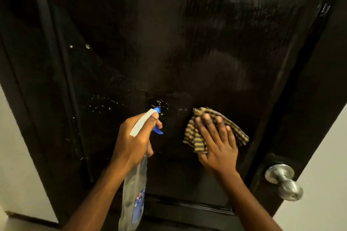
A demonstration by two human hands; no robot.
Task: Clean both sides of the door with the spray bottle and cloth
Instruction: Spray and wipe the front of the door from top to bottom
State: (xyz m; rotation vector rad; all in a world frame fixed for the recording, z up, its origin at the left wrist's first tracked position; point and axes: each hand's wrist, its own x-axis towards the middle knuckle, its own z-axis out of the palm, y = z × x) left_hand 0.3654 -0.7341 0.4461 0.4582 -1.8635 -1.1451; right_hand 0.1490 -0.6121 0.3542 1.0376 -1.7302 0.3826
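Currently, head view, looking down the face of a black door [187, 43] that fills most of the frame.

Left hand [133, 142]: grasping the spray bottle [134, 184] at its neck, fingers curled around it below the white sprayer head. One fingertip lies over the front of the white head, near the blue nozzle [156, 108]. The blue trigger [157, 130] shows just beyond the curled fingers. The nozzle points at the door, close to the surface. The clear bottle body hangs down below the hand, with a blue label low on it. I cannot tell how full it is.

Right hand [217, 144]: released and flat, fingers straight and slightly spread, pressing the cloth [194, 140] against the door. The cloth is a crumpled brown-and-tan striped piece. It sticks out past the fingertips and on both sides of the hand. It sits to the right of the nozzle, at roughly the same height, and the two are near but apart.

Door surface: pale droplets [105, 103] are scattered to the left of and around the nozzle. A few more specks [87, 46] sit higher up on the left. Dull smeared streaks [225, 73] cross the panel above the cloth, and there is a wet sheen near the top right.

Other: a round silver door knob [283, 182] on the door's right edge, below and right of the right hand, not touched. Light wall [323, 174] to the right of the door, and another strip of wall [11, 155] at lower left. Dark door frame [47, 62] along the left side.
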